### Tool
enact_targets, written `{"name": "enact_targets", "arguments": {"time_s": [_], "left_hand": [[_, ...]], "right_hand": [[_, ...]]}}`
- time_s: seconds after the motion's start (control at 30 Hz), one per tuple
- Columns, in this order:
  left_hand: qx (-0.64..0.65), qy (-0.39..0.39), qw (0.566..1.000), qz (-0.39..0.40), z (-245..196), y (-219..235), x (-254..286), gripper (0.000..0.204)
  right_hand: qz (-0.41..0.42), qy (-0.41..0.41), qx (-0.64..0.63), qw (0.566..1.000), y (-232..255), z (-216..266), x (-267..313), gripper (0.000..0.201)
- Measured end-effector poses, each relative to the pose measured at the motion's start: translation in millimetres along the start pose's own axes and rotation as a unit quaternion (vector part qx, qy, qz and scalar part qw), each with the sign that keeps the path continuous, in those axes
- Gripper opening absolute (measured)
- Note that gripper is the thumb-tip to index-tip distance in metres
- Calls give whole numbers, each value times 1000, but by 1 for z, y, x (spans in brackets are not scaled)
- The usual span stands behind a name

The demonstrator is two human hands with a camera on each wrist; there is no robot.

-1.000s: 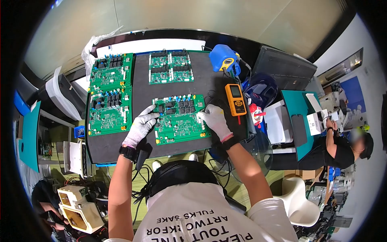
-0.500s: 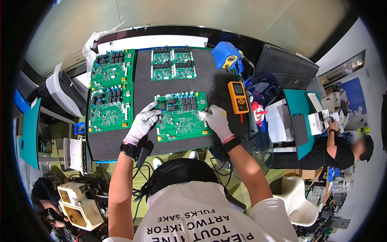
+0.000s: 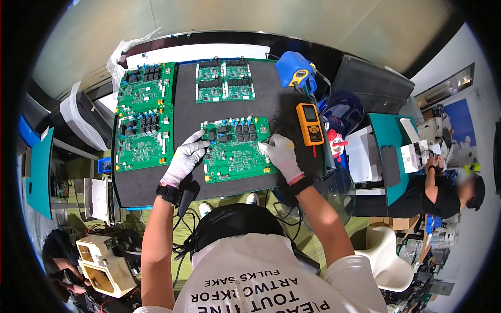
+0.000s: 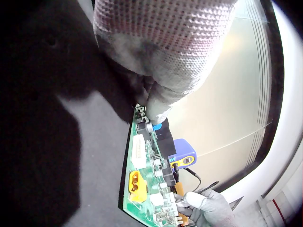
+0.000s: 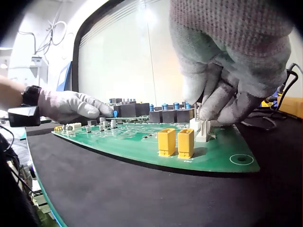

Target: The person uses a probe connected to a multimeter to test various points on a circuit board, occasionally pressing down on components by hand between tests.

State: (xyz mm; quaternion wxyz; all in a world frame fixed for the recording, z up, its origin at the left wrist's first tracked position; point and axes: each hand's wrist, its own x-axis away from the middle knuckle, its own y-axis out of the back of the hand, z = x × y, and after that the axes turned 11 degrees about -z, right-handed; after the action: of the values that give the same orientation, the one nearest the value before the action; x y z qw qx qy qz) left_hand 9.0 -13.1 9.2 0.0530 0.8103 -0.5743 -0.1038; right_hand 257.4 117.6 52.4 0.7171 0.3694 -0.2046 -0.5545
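The lower ends of both gloved hands' fingertips are partly hidden in the head view, and the left wrist view cuts off most of the left hand. Its fingers are nearly straight and touch the far-left part of the circuit board. The right hand is closed, thumb and fingers pinching a slim metal item, mostly covered, at a white connector. The board lies flat between the hands, components up, its slightly longer axis left to right; black relays line the far side, yellow connectors the near-right corner. The dark mat also bears other green boards and an orange meter. A person in black, face blurred, is at a teal-topped table on the right.
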Motion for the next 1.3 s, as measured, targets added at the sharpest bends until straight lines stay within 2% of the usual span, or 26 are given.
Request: {"name": "enact_targets", "arguments": {"time_s": [0.63,0.7,0.8,0.93,1.0,1.07,1.23,1.3], "left_hand": [[-4,-8,1000,2,4,2,-1,27],[-9,-11,1000,3,4,2,-1,27],[-8,-14,1000,3,3,1,-1,27],[14,13,1000,3,-1,1,0,26],[23,29,999,4,-1,1,0,25],[-14,-3,1000,-4,0,0,0,26],[-5,3,1000,-1,0,0,-1,26],[4,1,1000,-4,0,0,-1,26]], "right_hand": [[-5,-18,-13,1000,-4,-2,2,25],[-32,-9,-27,999,-6,-6,3,26],[-29,-9,-17,999,-7,-8,2,26],[-14,-27,-20,999,-5,-6,1,26],[-39,11,-26,999,-7,-8,2,26],[-32,1,-25,999,-6,-6,2,26],[-8,-11,1,1000,-4,-5,1,26],[-15,16,11,1000,-6,-9,0,26]]}}
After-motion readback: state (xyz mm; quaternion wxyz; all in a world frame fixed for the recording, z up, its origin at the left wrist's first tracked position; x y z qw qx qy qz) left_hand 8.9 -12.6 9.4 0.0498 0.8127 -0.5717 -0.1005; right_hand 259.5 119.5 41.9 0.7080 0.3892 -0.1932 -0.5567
